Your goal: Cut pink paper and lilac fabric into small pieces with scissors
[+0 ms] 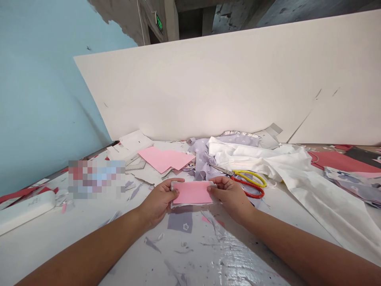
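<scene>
A small pink paper rectangle (192,192) lies flat in front of me, with a white sheet or cloth edge (172,205) showing beneath it. My left hand (157,200) pinches its left end, and my right hand (230,198) pinches its right end. Just past my right hand lie scissors with yellow and red handles (249,182), their blades pointing left. Beyond the hands are a larger pink paper piece (165,159), lilac floral fabric (202,155) and crumpled white cloth (258,157).
The white worktable (196,254) is littered with scraps and has a glossy patch near me. A long white case (25,210) lies at the left, and red and patterned pieces lie at the right. A white board (193,87) stands behind the table, beside a blue wall (38,99).
</scene>
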`<act>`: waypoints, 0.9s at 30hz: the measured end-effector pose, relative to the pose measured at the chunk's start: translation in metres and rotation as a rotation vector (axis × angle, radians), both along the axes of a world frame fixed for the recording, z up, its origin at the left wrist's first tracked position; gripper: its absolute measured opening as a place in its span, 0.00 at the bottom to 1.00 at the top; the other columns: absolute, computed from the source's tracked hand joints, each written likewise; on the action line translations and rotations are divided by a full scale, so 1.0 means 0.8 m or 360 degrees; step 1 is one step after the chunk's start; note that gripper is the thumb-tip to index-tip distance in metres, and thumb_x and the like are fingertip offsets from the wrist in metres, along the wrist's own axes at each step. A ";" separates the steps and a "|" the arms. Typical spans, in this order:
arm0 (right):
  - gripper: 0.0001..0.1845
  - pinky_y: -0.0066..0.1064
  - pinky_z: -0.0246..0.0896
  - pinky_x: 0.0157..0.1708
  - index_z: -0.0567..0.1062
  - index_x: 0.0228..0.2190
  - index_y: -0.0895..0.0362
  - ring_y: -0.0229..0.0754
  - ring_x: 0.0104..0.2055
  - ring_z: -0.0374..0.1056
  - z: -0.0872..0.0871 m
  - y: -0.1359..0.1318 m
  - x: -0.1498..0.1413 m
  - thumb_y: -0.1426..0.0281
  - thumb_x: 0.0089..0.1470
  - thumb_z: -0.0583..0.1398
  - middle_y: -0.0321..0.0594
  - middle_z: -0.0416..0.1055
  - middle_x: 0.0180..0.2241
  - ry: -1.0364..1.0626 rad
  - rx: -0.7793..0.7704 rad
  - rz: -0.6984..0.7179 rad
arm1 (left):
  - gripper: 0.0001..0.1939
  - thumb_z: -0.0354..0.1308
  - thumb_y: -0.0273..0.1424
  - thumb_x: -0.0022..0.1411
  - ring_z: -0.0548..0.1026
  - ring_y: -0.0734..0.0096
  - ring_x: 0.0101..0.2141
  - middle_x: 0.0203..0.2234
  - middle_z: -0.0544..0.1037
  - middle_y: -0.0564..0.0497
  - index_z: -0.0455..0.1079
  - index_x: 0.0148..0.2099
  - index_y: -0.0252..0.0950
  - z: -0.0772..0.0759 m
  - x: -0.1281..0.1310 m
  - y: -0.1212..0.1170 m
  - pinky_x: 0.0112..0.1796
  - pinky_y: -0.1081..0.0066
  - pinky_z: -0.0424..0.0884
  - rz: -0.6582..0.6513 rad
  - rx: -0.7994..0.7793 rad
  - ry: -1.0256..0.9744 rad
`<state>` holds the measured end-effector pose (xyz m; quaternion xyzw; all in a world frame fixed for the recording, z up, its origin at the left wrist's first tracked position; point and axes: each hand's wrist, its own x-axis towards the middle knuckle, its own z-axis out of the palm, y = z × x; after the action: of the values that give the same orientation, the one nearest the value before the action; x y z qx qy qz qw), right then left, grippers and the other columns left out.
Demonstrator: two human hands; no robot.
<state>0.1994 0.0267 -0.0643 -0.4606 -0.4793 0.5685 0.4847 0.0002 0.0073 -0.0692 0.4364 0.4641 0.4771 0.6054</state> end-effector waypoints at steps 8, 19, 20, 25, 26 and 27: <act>0.12 0.22 0.48 0.18 0.71 0.25 0.60 0.30 0.18 0.57 -0.003 0.002 0.000 0.71 0.33 0.64 0.31 0.64 0.18 -0.0022 0.0044 -0.0019 | 0.22 0.59 0.26 0.47 0.65 0.82 0.18 0.19 0.67 0.57 0.65 0.47 0.38 0.005 0.000 -0.003 0.17 0.82 0.59 0.0013 -0.0041 -0.0087; 0.12 0.24 0.52 0.20 0.71 0.25 0.59 0.32 0.21 0.60 -0.005 0.005 -0.002 0.68 0.34 0.64 0.32 0.65 0.19 -0.0065 0.0105 0.0010 | 0.24 0.58 0.23 0.45 0.71 0.68 0.28 0.30 0.72 0.48 0.63 0.48 0.37 0.007 -0.001 0.001 0.26 0.68 0.71 -0.0251 -0.0283 -0.0210; 0.12 0.24 0.53 0.21 0.71 0.25 0.59 0.33 0.21 0.60 -0.005 0.006 -0.002 0.68 0.34 0.64 0.32 0.66 0.20 -0.0075 0.0116 0.0023 | 0.24 0.58 0.23 0.46 0.71 0.68 0.29 0.31 0.72 0.48 0.63 0.48 0.37 0.008 0.000 -0.001 0.27 0.67 0.71 -0.0247 -0.0284 -0.0163; 0.13 0.24 0.54 0.20 0.70 0.27 0.58 0.32 0.22 0.61 -0.004 0.010 0.002 0.67 0.35 0.63 0.33 0.67 0.22 -0.0178 0.0175 0.0075 | 0.20 0.57 0.27 0.48 0.69 0.74 0.23 0.28 0.71 0.49 0.65 0.47 0.36 0.010 0.009 -0.006 0.24 0.72 0.69 -0.0170 -0.0238 0.0024; 0.13 0.24 0.54 0.20 0.70 0.28 0.58 0.33 0.22 0.62 -0.002 0.011 0.002 0.67 0.36 0.62 0.33 0.67 0.22 -0.0213 0.0188 0.0079 | 0.20 0.57 0.27 0.49 0.68 0.76 0.22 0.27 0.71 0.49 0.65 0.47 0.37 0.009 0.009 -0.007 0.23 0.73 0.68 -0.0153 -0.0228 0.0044; 0.13 0.24 0.56 0.21 0.69 0.29 0.58 0.33 0.23 0.63 0.000 0.012 0.003 0.67 0.37 0.62 0.34 0.67 0.23 -0.0252 0.0202 0.0080 | 0.20 0.56 0.26 0.49 0.68 0.77 0.20 0.26 0.71 0.50 0.65 0.47 0.37 0.009 0.010 -0.007 0.22 0.74 0.67 -0.0128 -0.0225 0.0060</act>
<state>0.2021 0.0366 -0.0640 -0.4602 -0.5625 0.5109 0.4591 0.0079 0.0021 -0.0619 0.4197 0.4901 0.4101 0.6446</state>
